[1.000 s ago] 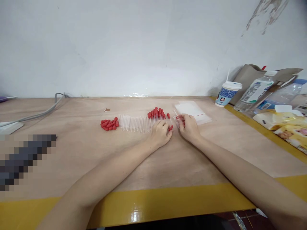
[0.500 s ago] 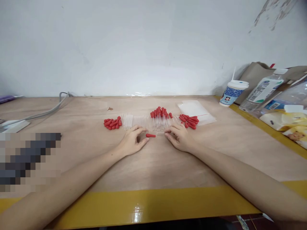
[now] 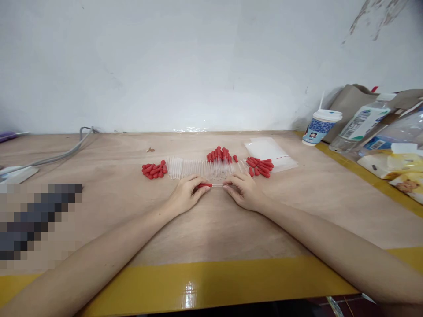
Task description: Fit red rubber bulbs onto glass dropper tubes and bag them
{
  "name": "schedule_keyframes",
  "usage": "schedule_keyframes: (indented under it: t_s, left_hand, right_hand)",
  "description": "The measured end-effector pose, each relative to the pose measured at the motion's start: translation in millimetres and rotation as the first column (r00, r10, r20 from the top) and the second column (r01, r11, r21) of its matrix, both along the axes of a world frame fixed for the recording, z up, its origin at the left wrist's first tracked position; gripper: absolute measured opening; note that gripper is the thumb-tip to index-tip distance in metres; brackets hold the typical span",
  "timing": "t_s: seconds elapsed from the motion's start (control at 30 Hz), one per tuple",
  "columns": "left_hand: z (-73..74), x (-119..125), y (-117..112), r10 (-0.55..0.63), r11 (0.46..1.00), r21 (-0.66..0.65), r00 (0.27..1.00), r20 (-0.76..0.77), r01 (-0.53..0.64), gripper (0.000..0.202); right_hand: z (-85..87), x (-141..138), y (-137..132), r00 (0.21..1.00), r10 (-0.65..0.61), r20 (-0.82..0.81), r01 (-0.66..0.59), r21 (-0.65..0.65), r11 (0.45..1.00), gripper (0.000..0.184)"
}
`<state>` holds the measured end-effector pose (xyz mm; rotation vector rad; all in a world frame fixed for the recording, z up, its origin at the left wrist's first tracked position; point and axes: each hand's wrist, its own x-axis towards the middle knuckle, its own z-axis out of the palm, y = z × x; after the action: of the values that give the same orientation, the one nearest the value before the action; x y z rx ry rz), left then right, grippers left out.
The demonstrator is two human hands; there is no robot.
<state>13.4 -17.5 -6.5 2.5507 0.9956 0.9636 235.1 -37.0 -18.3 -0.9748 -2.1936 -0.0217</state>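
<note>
In the head view, my left hand [image 3: 189, 193] pinches a red rubber dropper bulb [image 3: 205, 185] between thumb and fingers. Facing it, my right hand [image 3: 244, 190] grips a clear glass dropper tube [image 3: 217, 185] that lies in line with the bulb. The tube's end meets the bulb's mouth; how deep it sits I cannot tell. Just beyond my hands lies a row of bare glass tubes [image 3: 188, 167]. Beside that row is a pile of droppers with red bulbs fitted [image 3: 219, 156]. Loose red bulbs lie in a left heap [image 3: 154, 170] and a right heap [image 3: 261, 167].
White plastic bags [image 3: 269, 152] lie behind the right heap. At the right edge stand a paper cup with straw [image 3: 319, 127], a plastic bottle [image 3: 365, 123] and packets [image 3: 380, 163]. A grey cable [image 3: 71, 149] runs along the left. Yellow tape [image 3: 211, 284] borders the table's front.
My left hand has closed on the red bulb, which lay loose between the hands. The bulb and the glass tube, apart before, now touch end to end.
</note>
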Motion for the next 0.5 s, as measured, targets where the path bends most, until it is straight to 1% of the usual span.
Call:
schedule_keyframes:
  t_s: [0.27,0.37,0.5]
  left_hand:
    - [-2.7,-2.6,1.9,-0.121,0.988,-0.095,0.992,0.025,0.123,0.018]
    - [-2.8,-3.1,2.4,-0.145,0.98,-0.134,0.989,0.022,0.146,0.018]
    - [-2.8,-2.8,1.5,-0.137,0.98,-0.147,0.991,0.005,0.136,0.018]
  right_hand:
    - [1.7,-0.6,1.2,0.987,0.128,-0.093,-0.137,-0.088,0.987,0.018]
    - [1.4,-0.5,2.5,0.987,0.129,-0.099,-0.14,-0.115,0.984,0.018]
    - [-0.8,-1.0,2.9,0.993,0.096,-0.063,-0.104,-0.132,0.986,0.018]
